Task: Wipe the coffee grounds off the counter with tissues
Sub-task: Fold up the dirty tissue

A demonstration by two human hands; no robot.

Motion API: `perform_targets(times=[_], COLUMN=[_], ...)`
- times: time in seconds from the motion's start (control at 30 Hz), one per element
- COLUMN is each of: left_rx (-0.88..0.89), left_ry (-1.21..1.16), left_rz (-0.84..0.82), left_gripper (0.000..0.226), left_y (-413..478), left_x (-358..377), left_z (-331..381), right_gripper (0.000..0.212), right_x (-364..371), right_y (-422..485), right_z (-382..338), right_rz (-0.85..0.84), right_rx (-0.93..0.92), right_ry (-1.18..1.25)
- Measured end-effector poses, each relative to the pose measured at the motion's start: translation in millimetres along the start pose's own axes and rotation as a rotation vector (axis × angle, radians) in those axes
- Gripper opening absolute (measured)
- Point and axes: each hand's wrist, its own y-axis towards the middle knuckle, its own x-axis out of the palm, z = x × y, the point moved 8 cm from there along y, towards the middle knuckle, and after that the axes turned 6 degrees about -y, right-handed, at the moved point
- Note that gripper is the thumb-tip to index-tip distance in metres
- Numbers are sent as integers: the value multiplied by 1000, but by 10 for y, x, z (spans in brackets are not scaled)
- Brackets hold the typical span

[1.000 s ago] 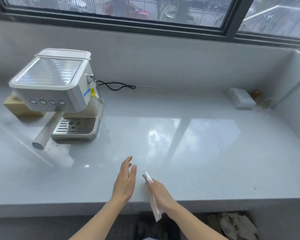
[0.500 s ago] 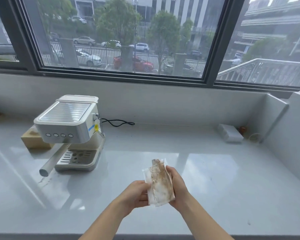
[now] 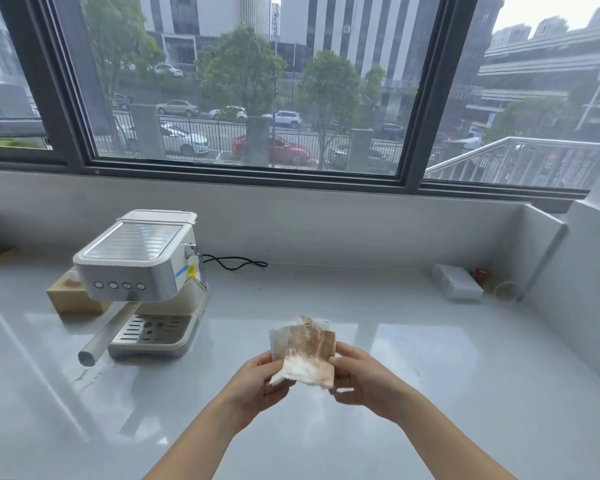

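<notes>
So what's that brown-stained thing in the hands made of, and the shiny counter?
The tissue looks like thin soft paper: creased, matte, stained brown. The counter seems polished stone or a glossy composite, I can't tell which: it shows bright, mirror-like reflections.

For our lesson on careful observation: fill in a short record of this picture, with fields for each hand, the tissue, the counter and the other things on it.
left hand: holds the tissue's left edge
right hand: holds the tissue's right edge
tissue: white, stained brown, lifted off the counter
counter: white, glossy
coffee machine: upright, back left
cable: black, behind the machine
white box: back right
</notes>
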Motion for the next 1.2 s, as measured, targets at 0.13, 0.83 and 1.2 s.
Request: perform_targets(times=[0.13, 0.83, 1.2], left_rx=[10, 170, 94], left_ry=[-74, 362, 291], left_rz=[2, 234, -27], left_gripper=[16, 10, 22], left_y=[19, 104, -39], left_x=[54, 271, 313], left_z=[43, -337, -589], right_gripper=[21, 27, 25], right_x=[-69, 142, 121], right_y=[41, -158, -414], right_z=[9, 40, 443], right_rz=[50, 738, 733], right_rx=[-72, -586, -700], right_ry=[162, -871, -715])
